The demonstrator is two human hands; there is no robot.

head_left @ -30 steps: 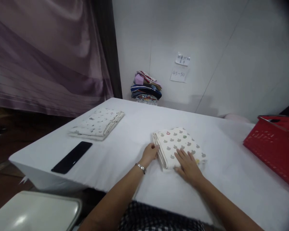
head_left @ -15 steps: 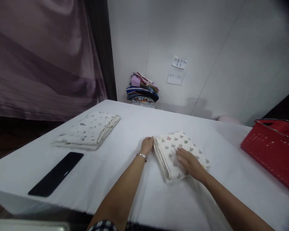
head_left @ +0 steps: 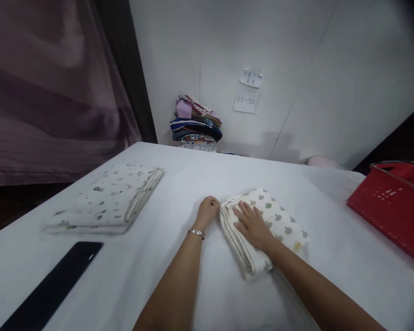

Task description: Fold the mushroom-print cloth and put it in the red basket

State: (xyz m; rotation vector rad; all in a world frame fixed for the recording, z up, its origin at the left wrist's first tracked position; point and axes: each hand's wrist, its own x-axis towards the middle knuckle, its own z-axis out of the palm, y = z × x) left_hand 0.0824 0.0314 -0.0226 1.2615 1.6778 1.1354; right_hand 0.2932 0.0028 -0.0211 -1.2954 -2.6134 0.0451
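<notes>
grey-motif cloth [head_left: 286, 223]: laid folded on the white-covered bench [head_left: 179, 184], in front of the wearer; several layers are shown along its left edge, and a few green and yellow motifs are mixed among the grey ones.
left hand [head_left: 209, 209]: held at the far left corner of the grey-motif cloth, with the fingers curled and the thumb and forefinger brought close together; whether a layer is pinched between them cannot be told.
bracelet [head_left: 196, 233]: worn on the left wrist.
right hand [head_left: 254, 226]: placed palm down on top of the grey-motif cloth, near its layered edge, with the fingers spread and nothing grasped.
speckled cloth [head_left: 106, 195]: laid folded on the left part of the bench, well apart from both hands.
black slab [head_left: 51, 285]: laid flat at the near left, just beside the speckled cloth, and cut off by the view's lower edge.
red basket [head_left: 393, 207]: seen at the right side of the bench, partly out of view.
fabric pile [head_left: 197, 124]: stacked beyond the far edge, against the wall [head_left: 296, 55].
paper notes [head_left: 245, 101]: fixed to the wall, the lower one marked "45-50".
</notes>
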